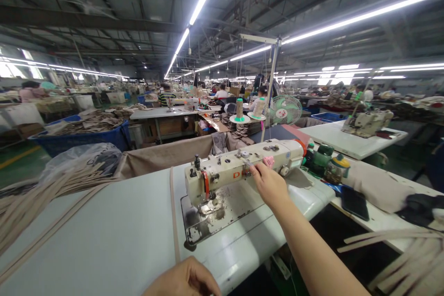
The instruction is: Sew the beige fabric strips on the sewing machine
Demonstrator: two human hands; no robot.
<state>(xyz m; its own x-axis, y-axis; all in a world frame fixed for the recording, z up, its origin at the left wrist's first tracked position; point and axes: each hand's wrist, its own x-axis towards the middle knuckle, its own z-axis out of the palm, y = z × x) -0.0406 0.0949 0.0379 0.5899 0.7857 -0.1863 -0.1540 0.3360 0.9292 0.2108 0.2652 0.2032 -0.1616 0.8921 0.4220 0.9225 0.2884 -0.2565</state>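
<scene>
My right hand [270, 184] reaches over the front of a cream sewing machine [229, 169], its fingertips closed against the upper edge of the machine's arm. A small metallic piece [247, 162] shows at those fingertips, too small to name. My left hand [182, 278] is low at the front edge of the pale worktable [138, 212], fingers curled in and partly cut off by the frame; what they hold is hidden. A narrow beige strip [174, 215] lies across the table, left of the machine's worn metal bed [225, 208].
Bundled beige strips [52, 208] lie at left, more [412, 259] at lower right. Behind the machine stand thread cones [239, 108] and a green fan [285, 110]. Jars [336, 169] and a dark phone [354, 202] sit at right. A blue bin [86, 141] holds beige pieces.
</scene>
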